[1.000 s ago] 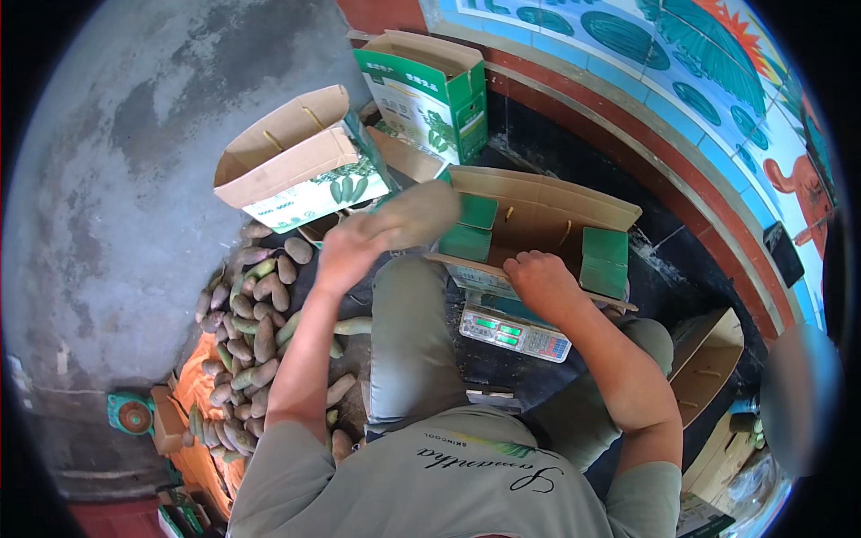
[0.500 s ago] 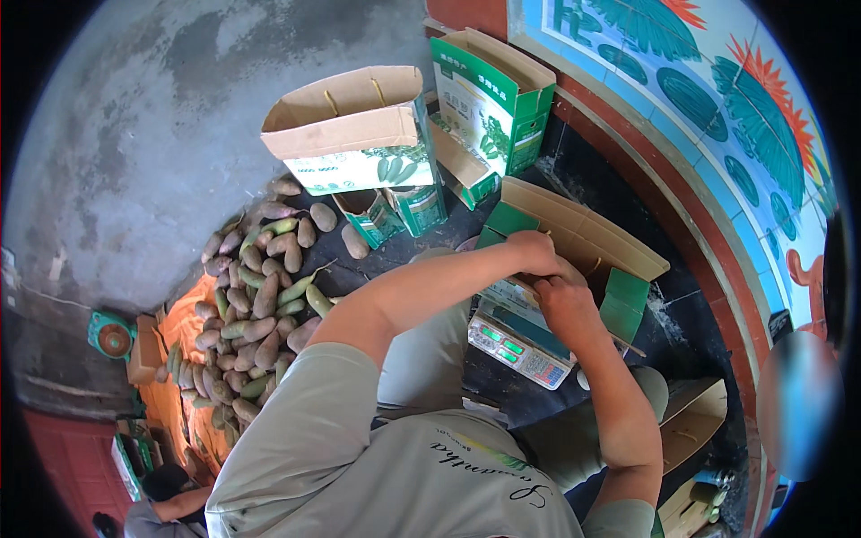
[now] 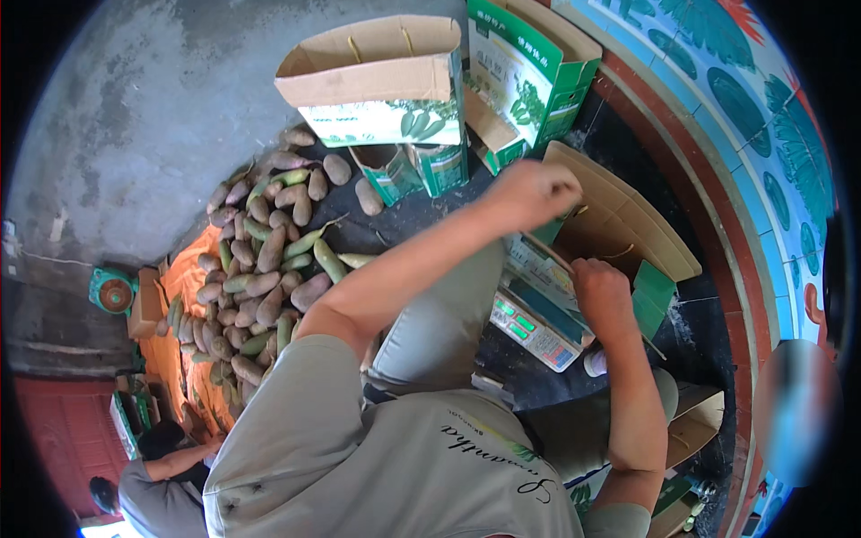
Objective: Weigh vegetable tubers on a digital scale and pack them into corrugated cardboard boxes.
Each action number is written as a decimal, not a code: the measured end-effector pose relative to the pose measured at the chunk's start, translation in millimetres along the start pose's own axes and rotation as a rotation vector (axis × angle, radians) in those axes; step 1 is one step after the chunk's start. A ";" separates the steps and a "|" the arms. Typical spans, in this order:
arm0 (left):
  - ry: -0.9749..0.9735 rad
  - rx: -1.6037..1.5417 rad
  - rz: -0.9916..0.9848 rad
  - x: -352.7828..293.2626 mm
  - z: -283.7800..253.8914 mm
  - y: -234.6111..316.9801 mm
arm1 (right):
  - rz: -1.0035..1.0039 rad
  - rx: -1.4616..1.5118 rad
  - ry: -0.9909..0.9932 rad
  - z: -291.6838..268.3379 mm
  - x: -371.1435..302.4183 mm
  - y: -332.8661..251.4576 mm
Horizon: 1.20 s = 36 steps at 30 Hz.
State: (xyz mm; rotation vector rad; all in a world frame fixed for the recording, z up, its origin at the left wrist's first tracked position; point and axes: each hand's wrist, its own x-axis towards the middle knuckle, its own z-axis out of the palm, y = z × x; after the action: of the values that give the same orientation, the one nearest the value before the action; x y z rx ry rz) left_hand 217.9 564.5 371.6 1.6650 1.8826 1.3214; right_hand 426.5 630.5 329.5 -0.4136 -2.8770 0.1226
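Observation:
An open green and brown cardboard box [image 3: 619,202] stands beside my knees, on a digital scale [image 3: 535,334] with lit green displays. Cord handles show on the box's inner walls. My right hand [image 3: 603,296] is closed on the near rim of the box. My left hand [image 3: 535,195] is raised over the box's left end, slightly blurred, its fingers curled together. Whether it pinches anything, such as a cord end, I cannot make out. What lies deep inside the box is hidden by its walls and my hands.
Brown and green root vegetables [image 3: 260,278] lie heaped on the left, partly on an orange sheet [image 3: 184,350]. Beyond stand an open carton [image 3: 377,112] atop smaller ones and another green carton [image 3: 529,85]. A painted wall [image 3: 762,161] curves along the right. A co-worker [image 3: 161,489] sits at lower left.
My left hand has come away from my right and lifted up and left. My right hand has stayed at the box rim. The whole view has shifted a little, showing more of the co-worker.

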 end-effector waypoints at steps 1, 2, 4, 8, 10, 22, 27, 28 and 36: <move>0.095 -0.027 0.029 -9.3 -17.4 -6.0 | 0.031 0.041 -0.007 0.4 0.4 0.6; 0.164 0.019 0.016 -19.4 -35.1 -16.1 | 0.006 0.023 -0.012 0.9 1.8 -1.4; 0.236 -0.091 -0.221 -46.2 -63.9 -42.7 | 0.003 0.016 -0.014 2.4 2.4 -0.5; 0.406 0.150 -0.413 -125.4 -97.1 -126.3 | 0.011 0.028 -0.008 -0.5 5.2 -1.9; 0.307 0.289 -0.636 -174.7 -103.6 -166.1 | 0.020 0.033 -0.030 -2.3 6.3 -3.3; -0.474 0.567 -1.190 -411.6 -18.4 -260.5 | 0.086 0.074 -0.101 -7.4 8.6 -5.4; -0.516 0.631 -1.280 -433.2 4.3 -270.1 | 0.102 0.097 -0.133 -12.0 11.3 -10.4; -0.514 0.626 -1.287 -439.5 5.7 -278.8 | 0.097 0.106 -0.130 -14.8 13.3 -12.6; -0.759 0.600 -1.501 -391.2 2.7 -258.5 | 0.149 0.111 -0.195 -18.1 13.9 -18.5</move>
State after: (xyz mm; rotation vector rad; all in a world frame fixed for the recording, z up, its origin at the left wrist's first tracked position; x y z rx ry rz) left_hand 169.8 238.9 37.7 0.3104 2.1193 -0.4265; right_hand 412.9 617.7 352.2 -0.6257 -3.0076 0.3655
